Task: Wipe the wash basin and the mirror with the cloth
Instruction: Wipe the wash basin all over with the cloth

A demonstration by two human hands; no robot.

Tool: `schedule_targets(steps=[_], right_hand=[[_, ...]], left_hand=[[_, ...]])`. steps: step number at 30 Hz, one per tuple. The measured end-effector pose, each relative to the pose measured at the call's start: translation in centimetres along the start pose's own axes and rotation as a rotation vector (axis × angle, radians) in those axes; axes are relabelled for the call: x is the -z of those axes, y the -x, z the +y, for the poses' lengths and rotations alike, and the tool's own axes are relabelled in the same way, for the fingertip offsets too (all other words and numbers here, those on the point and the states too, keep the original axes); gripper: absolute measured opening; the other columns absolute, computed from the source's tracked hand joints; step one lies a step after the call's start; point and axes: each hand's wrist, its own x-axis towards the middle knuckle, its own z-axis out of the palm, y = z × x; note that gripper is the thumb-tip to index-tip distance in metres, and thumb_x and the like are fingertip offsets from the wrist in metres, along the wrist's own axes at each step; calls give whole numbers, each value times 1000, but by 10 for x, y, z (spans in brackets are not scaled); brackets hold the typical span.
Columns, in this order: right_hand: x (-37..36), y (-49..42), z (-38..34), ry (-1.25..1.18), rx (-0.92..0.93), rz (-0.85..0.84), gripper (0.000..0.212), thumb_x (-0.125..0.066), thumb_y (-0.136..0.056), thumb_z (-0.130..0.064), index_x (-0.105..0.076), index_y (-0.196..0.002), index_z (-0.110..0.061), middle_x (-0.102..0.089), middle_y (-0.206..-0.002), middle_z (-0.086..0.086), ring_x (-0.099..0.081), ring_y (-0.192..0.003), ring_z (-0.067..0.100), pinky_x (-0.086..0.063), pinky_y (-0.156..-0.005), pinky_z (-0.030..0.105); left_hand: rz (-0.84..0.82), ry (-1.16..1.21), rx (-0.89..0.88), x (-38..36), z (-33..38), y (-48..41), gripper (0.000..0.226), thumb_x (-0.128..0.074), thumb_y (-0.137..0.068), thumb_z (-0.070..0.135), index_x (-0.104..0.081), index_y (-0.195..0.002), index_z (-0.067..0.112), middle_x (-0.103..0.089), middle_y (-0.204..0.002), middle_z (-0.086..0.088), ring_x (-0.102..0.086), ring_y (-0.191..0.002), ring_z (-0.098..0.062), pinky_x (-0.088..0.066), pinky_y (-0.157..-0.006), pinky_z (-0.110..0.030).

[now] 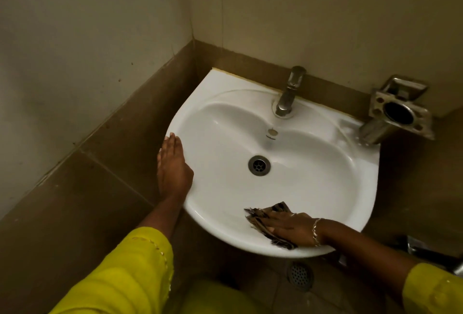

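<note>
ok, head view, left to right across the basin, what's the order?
left hand → drain → tap → metal tumbler holder. Skipped: cloth and right hand, which overlap drain and tap.

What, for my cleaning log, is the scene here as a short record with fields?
basin: white, fixed in a wall corner
left hand: flat on the basin's left rim, fingers straight, holding nothing
right hand: fingers flat, pressing the cloth on the near rim
cloth: brown, patterned, crumpled, partly under the right hand
tap: at the back rim, no water seen running
drain: middle of the bowl
metal holder: on the wall, right of the basin
mirror: not in view
</note>
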Motion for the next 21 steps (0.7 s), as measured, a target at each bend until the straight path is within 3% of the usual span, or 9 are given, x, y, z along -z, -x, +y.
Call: schedule_targets(steps=[4,6,7,10,13,15,16,19,21], right_hand=[[2,15,30,155,-67,-28,53,-8,-97,-51,0,-146,-33,2,-157,-6,-7,-144,13,-16,-113,32],[4,20,42,262,-42,-27,104,24,-58,-83,-2,-146,-34,2,-157,-7,-8,-144,14,-20,-110,32],[5,21,49,311,-48,-47,131,36,-32,-85,-4,-146,-35,2,-157,-8,-8,-144,14,-20,-110,32],[4,17,73,392,-130,-70,150,44,-10,-78,-5,-146,-38,2,-158,-6,-5,-145,17,-14,-115,40],[13,20,86,525,-202,-79,129,41,-33,-77,-2,-146,-35,2,-158,-2,-2,-145,21,-4,-117,46],[21,24,96,625,-292,5,77,15,-80,-67,-4,-147,-33,0,-158,-2,-2,-145,22,4,-116,46],[26,27,102,653,-327,57,61,3,-91,-56,-8,-147,-34,-4,-158,-2,-5,-145,24,4,-115,47],[36,28,122,836,-292,255,60,-17,-79,-42,-58,-122,-33,-59,-129,7,-54,-119,34,-13,-109,48],[38,14,145,903,-295,391,49,-32,-74,-38,-74,-96,-26,-71,-106,7,-66,-101,32,-10,-109,49]], left_hand=[[-2,-5,6,-1,0,-1,66,-39,-77,-10,-24,-140,1,-18,-153,-13,-13,-142,-25,-8,-116,-35],[1,-4,8,0,1,-1,66,-39,-77,-10,-24,-140,1,-19,-153,-13,-13,-142,-25,-9,-117,-35],[1,-1,10,0,1,0,66,-39,-77,-10,-24,-140,1,-19,-153,-13,-13,-142,-24,-8,-117,-35],[-13,0,12,2,2,1,66,-39,-78,-9,-22,-141,1,-18,-153,-13,-13,-142,-25,-8,-116,-35],[-10,2,10,3,3,1,66,-40,-79,-9,-21,-141,1,-18,-153,-13,-13,-142,-26,-9,-116,-36],[-14,-3,6,2,3,1,65,-40,-79,-8,-21,-141,1,-18,-153,-14,-13,-142,-26,-9,-116,-36],[-15,-6,3,2,2,1,64,-40,-80,-8,-22,-141,1,-18,-153,-14,-13,-142,-27,-9,-116,-37],[-15,8,4,0,1,0,63,-41,-79,-8,-24,-140,-1,-21,-152,-16,-16,-141,-29,-11,-116,-39],[-13,11,7,0,1,-1,63,-41,-79,-8,-25,-139,-2,-22,-151,-16,-17,-141,-29,-13,-116,-40]])
